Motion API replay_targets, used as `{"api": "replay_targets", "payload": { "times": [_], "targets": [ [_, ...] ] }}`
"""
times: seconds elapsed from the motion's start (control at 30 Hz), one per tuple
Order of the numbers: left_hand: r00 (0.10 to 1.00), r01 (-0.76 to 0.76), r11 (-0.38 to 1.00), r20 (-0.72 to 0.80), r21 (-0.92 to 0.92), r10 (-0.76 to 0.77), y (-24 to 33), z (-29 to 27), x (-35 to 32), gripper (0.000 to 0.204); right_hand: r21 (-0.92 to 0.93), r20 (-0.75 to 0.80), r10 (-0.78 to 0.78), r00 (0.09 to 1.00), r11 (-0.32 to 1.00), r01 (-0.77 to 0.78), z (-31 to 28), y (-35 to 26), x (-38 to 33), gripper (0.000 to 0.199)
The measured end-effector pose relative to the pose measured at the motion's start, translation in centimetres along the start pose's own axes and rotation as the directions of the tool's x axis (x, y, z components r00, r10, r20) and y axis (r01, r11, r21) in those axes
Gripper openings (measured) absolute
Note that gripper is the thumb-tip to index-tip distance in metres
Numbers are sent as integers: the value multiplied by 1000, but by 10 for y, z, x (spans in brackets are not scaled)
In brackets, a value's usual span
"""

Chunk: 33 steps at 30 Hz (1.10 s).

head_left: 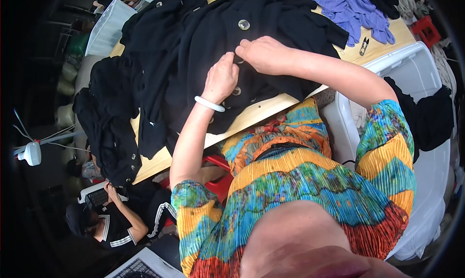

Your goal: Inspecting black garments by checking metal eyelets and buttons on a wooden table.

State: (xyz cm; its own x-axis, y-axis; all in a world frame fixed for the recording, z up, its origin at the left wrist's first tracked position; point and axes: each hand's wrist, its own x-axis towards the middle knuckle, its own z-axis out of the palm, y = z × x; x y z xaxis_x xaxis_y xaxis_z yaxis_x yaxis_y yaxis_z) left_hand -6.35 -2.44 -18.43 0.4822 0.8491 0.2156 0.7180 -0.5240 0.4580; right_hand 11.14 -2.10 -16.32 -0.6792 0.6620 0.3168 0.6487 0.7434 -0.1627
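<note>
A black knit cardigan (213,33) with large shiny round buttons lies spread over the table in front of me. My left hand (221,78), a white bangle (209,104) on its wrist, is closed with thumb and fingers pinched at the front of the cardigan. Right beside it, my right hand (264,55) is closed too, its fingertips nearly meeting the left ones. Between them a button is partly covered by my fingers. One button (243,24) shows beyond my hands, another (236,91) nearer to me. The exact bit pinched is hidden.
More black garments (109,118) hang over the table's left side. Purple cloth (341,9) and small thread snips (364,46) lie at the far right of the wooden table (264,111). White plastic bins (421,69) stand at my right. A co-worker (114,224) sits lower left.
</note>
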Motion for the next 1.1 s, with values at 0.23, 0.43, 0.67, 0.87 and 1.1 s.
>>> {"api": "replay_targets", "payload": {
  "times": [0.23,0.43,0.67,0.87,1.1],
  "targets": [
    [977,137,768,213,-625,-1,-19,-25,2,22,591,83,104,991,795,-133,-17,7,3,23],
    [971,223,909,167,-353,-174,-28,-36,16,20,434,83,228,970,868,-241,-23,21,-45,27],
    [987,110,994,-117,26,-107,17,-11,64,51,292,-45,288,957,919,-263,-10,14,-62,19],
    [995,-41,991,-81,130,51,29,10,84,34,145,-125,230,965,967,-211,-8,9,-58,11],
    [968,186,315,119,-931,-221,17,-15,72,9,290,-290,268,919,939,-182,-9,13,-50,18]
  ]
}}
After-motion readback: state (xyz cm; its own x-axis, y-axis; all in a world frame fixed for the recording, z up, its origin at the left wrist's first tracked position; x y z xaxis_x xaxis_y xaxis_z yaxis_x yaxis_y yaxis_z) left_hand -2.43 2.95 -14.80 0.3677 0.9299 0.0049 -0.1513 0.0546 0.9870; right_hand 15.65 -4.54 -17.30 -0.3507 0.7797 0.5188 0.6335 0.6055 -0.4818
